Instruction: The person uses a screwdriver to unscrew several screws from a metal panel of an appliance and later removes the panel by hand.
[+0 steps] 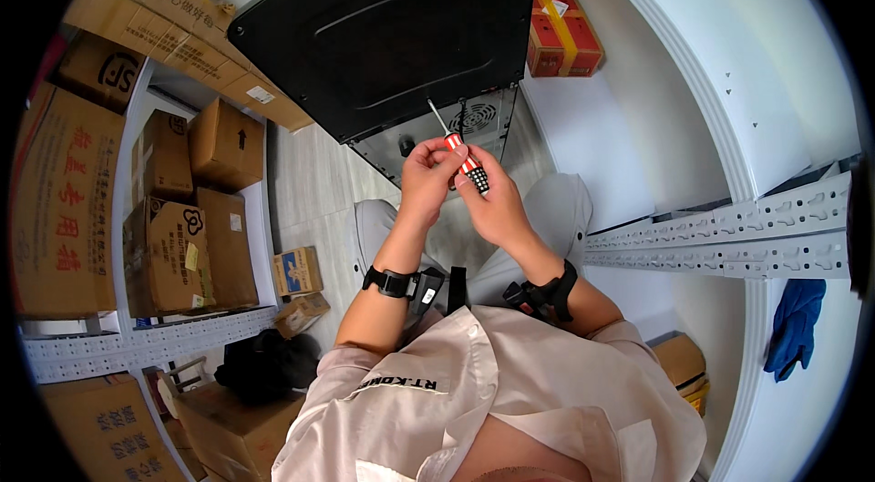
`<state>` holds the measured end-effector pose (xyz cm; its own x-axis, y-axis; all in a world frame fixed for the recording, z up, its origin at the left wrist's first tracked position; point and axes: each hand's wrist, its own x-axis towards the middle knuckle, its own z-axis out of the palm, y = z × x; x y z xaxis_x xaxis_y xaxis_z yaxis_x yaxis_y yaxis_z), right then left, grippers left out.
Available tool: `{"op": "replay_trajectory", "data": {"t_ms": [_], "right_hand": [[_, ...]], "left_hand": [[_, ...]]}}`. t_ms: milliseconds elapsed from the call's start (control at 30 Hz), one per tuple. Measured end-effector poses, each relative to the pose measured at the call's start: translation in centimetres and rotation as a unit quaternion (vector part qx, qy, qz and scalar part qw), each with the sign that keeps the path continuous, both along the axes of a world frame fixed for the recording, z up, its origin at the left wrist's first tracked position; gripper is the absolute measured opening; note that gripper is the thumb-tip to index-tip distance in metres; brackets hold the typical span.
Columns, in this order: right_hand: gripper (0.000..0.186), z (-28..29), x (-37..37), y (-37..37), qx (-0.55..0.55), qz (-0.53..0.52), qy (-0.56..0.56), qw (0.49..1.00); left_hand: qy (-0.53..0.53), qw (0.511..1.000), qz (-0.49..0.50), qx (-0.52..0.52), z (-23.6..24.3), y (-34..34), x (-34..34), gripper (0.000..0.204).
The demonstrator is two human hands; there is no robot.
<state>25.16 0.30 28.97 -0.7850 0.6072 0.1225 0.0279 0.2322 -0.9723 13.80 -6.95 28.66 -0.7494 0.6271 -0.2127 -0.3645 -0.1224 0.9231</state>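
Both of my hands are on a screwdriver (469,168) with a red-and-white striped handle that turns black with white dots toward its end. My left hand (427,179) pinches the striped part between thumb and fingers. My right hand (493,201) is closed round the dotted end. The thin metal shaft points up and slightly left, its tip just in front of the lower edge of a large black panel (392,40). Whether the tip touches the panel cannot be made out. Beneath that panel, a grey metal back with a round vent grille (474,117) shows beyond my hands.
Cardboard boxes (223,145) fill a white shelf (118,345) on the left. Small boxes (297,271) lie on the floor. A red box with yellow tape (562,31) stands at the far right. Perforated metal rails (720,231) and a blue glove (795,329) are on the right.
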Motion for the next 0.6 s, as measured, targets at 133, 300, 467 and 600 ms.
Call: {"op": "replay_trajectory", "data": {"t_ms": [133,300,467,600], "right_hand": [[0.049,-0.3,-0.4,-0.3,-0.014,-0.003,0.009,1.0],[0.046,-1.1,-0.7,-0.5,-0.073,0.003,0.038,0.997],[0.044,-1.0,-0.8,-0.6,-0.077,0.0,0.062,0.995],[0.043,-1.2,-0.8,-0.5,-0.058,-0.005,0.058,0.997]], "left_hand": [[-0.005,1.0,-0.012,0.002,0.0,-0.2,-0.5,0.032],[0.003,1.0,0.0,0.004,0.0,-0.2,-0.4,0.034],[0.006,1.0,0.004,-0.001,0.1,-0.2,-0.4,0.034],[0.012,1.0,0.003,0.001,-0.2,-0.1,-0.4,0.035]]}}
